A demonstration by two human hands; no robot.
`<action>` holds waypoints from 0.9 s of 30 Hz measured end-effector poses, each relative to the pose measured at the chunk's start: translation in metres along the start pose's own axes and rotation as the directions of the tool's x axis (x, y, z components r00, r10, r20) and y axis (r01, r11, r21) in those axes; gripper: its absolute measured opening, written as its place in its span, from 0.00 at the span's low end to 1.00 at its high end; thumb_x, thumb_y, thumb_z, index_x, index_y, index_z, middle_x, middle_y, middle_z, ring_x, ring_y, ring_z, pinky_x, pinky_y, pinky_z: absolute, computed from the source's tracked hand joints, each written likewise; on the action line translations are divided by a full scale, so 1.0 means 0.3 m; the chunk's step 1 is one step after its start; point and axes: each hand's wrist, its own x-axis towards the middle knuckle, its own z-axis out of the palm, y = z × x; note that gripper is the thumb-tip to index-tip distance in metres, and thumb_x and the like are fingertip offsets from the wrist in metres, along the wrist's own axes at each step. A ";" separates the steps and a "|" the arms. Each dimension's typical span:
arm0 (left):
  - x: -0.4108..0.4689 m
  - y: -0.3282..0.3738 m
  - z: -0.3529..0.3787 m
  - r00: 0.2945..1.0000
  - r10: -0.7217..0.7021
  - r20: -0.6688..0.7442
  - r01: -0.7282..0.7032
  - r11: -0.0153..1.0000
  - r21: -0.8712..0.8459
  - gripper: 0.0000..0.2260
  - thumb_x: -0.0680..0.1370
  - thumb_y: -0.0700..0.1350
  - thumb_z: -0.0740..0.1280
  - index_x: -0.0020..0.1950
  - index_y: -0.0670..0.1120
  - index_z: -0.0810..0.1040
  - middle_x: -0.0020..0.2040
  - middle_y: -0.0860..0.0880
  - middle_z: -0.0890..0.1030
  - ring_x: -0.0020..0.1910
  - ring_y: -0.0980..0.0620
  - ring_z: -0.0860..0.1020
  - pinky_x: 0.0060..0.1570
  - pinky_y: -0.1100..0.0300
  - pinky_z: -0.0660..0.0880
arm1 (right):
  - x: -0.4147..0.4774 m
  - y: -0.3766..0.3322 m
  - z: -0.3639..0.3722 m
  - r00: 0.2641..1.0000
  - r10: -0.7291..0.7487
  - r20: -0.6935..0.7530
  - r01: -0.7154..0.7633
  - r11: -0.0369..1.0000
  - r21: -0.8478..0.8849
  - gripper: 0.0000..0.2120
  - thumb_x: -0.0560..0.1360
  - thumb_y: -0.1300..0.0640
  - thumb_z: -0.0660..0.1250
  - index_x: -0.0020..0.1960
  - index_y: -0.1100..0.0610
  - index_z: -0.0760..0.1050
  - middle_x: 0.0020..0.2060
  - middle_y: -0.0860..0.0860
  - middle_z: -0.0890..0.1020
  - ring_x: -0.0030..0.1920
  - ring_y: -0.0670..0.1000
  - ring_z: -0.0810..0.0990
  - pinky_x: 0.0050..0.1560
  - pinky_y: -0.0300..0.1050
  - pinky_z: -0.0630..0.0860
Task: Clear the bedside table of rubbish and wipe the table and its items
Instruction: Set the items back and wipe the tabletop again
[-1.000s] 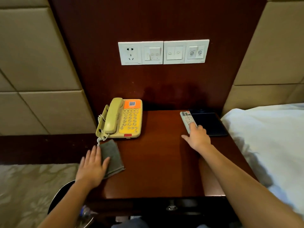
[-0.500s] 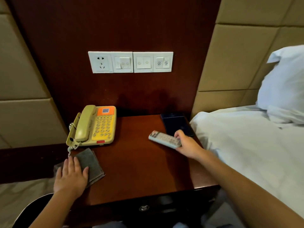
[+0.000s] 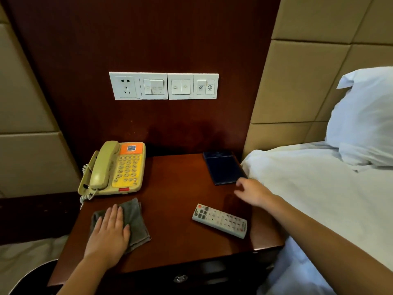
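Observation:
A dark wooden bedside table (image 3: 176, 188) stands against a wood wall panel. My left hand (image 3: 108, 233) lies flat on a folded grey cloth (image 3: 136, 220) at the table's front left. A beige and yellow telephone (image 3: 114, 169) sits at the back left. A white remote control (image 3: 220, 220) lies loose on the table at the front right. My right hand (image 3: 253, 191) hovers above the table's right side with relaxed fingers, holding nothing, just in front of a dark blue folder (image 3: 223, 169) at the back right.
A bed with white sheets (image 3: 319, 199) and a pillow (image 3: 365, 116) borders the table on the right. A white socket and switch panel (image 3: 163, 86) is on the wall above. A round black object (image 3: 27, 279) shows at the lower left. A drawer knob (image 3: 180, 278) sits below the tabletop.
My right hand carried the remote from the back right beside the folder to the front right, let it go and moved back toward the folder. My left hand stayed on the cloth.

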 end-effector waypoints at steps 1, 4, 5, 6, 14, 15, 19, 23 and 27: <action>0.006 -0.003 -0.003 0.999 0.033 -0.024 -0.032 0.999 0.015 0.26 0.82 0.53 0.41 0.77 0.43 0.38 0.78 0.47 0.38 0.77 0.51 0.39 0.75 0.55 0.41 | 0.036 0.017 0.009 0.998 0.057 -0.035 -0.056 0.998 0.039 0.18 0.77 0.47 0.62 0.64 0.54 0.70 0.59 0.54 0.79 0.58 0.55 0.77 0.60 0.50 0.73; 0.035 -0.022 0.017 0.992 0.116 -0.038 -0.114 0.992 0.063 0.28 0.81 0.56 0.38 0.76 0.43 0.35 0.77 0.48 0.35 0.74 0.55 0.35 0.74 0.57 0.39 | 0.153 0.061 0.059 0.980 0.188 -0.061 -0.174 0.967 0.184 0.26 0.75 0.41 0.63 0.68 0.54 0.67 0.61 0.56 0.78 0.59 0.58 0.77 0.61 0.55 0.74; 0.042 -0.029 0.030 0.987 0.148 -0.063 -0.144 0.987 0.072 0.31 0.78 0.59 0.33 0.74 0.42 0.34 0.75 0.50 0.34 0.72 0.56 0.34 0.73 0.58 0.38 | 0.180 0.066 0.073 0.972 0.224 -0.067 -0.206 0.956 0.208 0.29 0.75 0.40 0.63 0.69 0.55 0.65 0.62 0.57 0.77 0.60 0.59 0.77 0.62 0.55 0.73; 0.048 -0.034 0.042 0.980 0.161 -0.113 -0.157 0.987 0.045 0.34 0.73 0.62 0.28 0.73 0.41 0.35 0.74 0.50 0.35 0.71 0.57 0.36 0.72 0.59 0.38 | 0.196 0.064 0.080 0.964 0.257 -0.073 -0.236 0.946 0.221 0.30 0.75 0.39 0.63 0.70 0.56 0.64 0.63 0.58 0.76 0.61 0.60 0.76 0.62 0.56 0.73; 0.084 -0.049 0.055 0.972 0.236 -0.017 -0.235 0.970 0.066 0.34 0.82 0.55 0.39 0.59 0.37 0.80 0.60 0.42 0.80 0.62 0.47 0.75 0.71 0.61 0.43 | 0.280 -0.031 0.117 0.896 0.400 -0.194 -0.377 0.915 0.145 0.34 0.75 0.36 0.61 0.68 0.62 0.66 0.62 0.62 0.72 0.63 0.63 0.71 0.61 0.55 0.70; 0.086 -0.050 0.058 0.970 0.244 -0.021 -0.242 0.968 0.073 0.33 0.82 0.55 0.39 0.59 0.37 0.79 0.60 0.42 0.80 0.61 0.47 0.77 0.71 0.61 0.42 | 0.282 -0.044 0.115 0.885 0.410 -0.219 -0.396 0.912 0.106 0.34 0.75 0.36 0.60 0.68 0.62 0.66 0.63 0.62 0.71 0.64 0.62 0.69 0.62 0.55 0.69; 0.092 -0.055 0.068 0.963 0.270 -0.009 -0.269 0.961 0.056 0.33 0.81 0.55 0.39 0.60 0.39 0.79 0.61 0.44 0.79 0.61 0.49 0.77 0.70 0.61 0.43 | 0.289 -0.079 0.071 0.879 0.449 -0.160 -0.446 0.893 0.055 0.33 0.74 0.35 0.62 0.68 0.59 0.67 0.66 0.60 0.67 0.67 0.62 0.65 0.64 0.57 0.65; 0.098 -0.050 0.070 0.963 0.269 -0.036 -0.268 0.963 0.031 0.33 0.81 0.56 0.40 0.61 0.39 0.78 0.62 0.44 0.79 0.65 0.51 0.67 0.70 0.60 0.44 | 0.302 -0.069 0.049 0.866 0.494 -0.083 -0.482 0.867 0.126 0.38 0.70 0.34 0.66 0.70 0.57 0.65 0.68 0.60 0.65 0.68 0.62 0.63 0.66 0.59 0.64; 0.107 -0.048 0.079 0.957 0.276 -0.086 -0.271 0.960 0.066 0.33 0.81 0.56 0.40 0.61 0.39 0.79 0.62 0.44 0.79 0.65 0.49 0.70 0.71 0.60 0.43 | 0.313 -0.068 0.041 0.894 0.448 -0.012 -0.443 0.888 0.123 0.43 0.66 0.31 0.68 0.72 0.55 0.63 0.71 0.60 0.63 0.70 0.63 0.60 0.68 0.60 0.62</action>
